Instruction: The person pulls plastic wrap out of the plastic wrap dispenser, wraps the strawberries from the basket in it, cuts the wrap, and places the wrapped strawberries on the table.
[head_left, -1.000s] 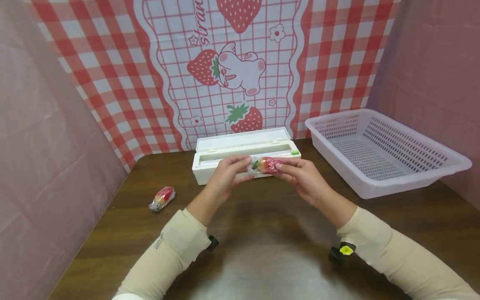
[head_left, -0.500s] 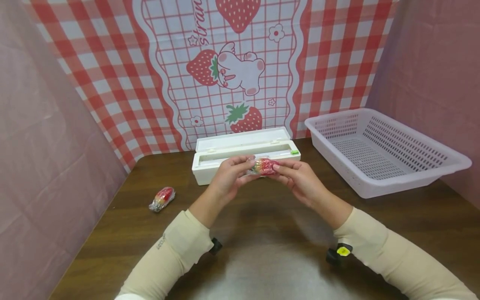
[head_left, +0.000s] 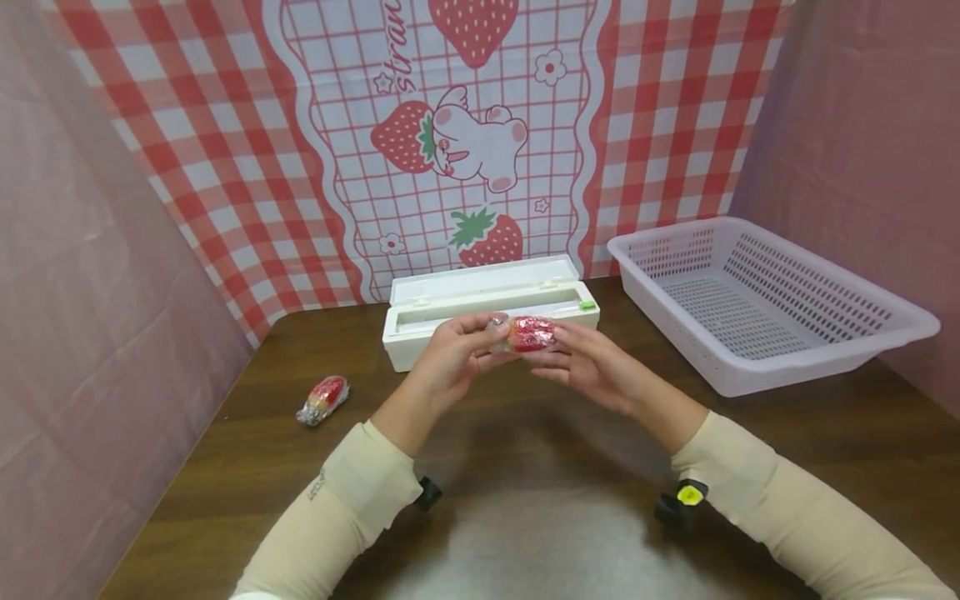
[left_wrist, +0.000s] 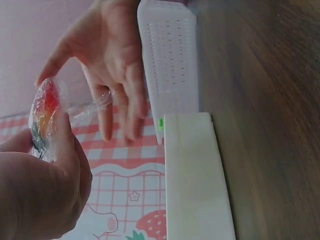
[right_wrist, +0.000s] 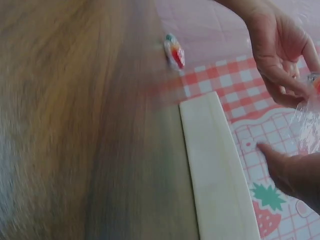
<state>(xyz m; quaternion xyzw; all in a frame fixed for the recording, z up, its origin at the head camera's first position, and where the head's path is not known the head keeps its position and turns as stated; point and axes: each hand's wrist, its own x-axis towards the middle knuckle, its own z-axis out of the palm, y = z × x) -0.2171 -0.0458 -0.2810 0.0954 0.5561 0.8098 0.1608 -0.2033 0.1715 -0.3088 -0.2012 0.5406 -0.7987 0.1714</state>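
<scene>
A red and yellow fruit-shaped piece with a green end [head_left: 532,333] is held up in front of the white box, wrapped in clear plastic film. My left hand [head_left: 453,358] pinches its green end between thumb and fingers. My right hand [head_left: 600,367] touches the red tip with its thumb; in the left wrist view its other fingers are extended and spread. There, loose clear film [left_wrist: 90,111] trails from the piece towards those fingers. Another wrapped red and yellow piece [head_left: 324,398] lies on the table to the left, seen also in the right wrist view.
Behind the hands stands a long white box [head_left: 420,342], its lid [head_left: 487,279] raised and a small green part [head_left: 587,305] at its right end. A white perforated basket [head_left: 750,367] stands on the right of the brown wooden table [head_left: 540,500]. A strawberry-patterned cloth [head_left: 652,125] hangs behind.
My right fingers have spread out from their grip on the wrapped piece. More of the piece's red part shows, and its green end is now mostly covered by my left fingers.
</scene>
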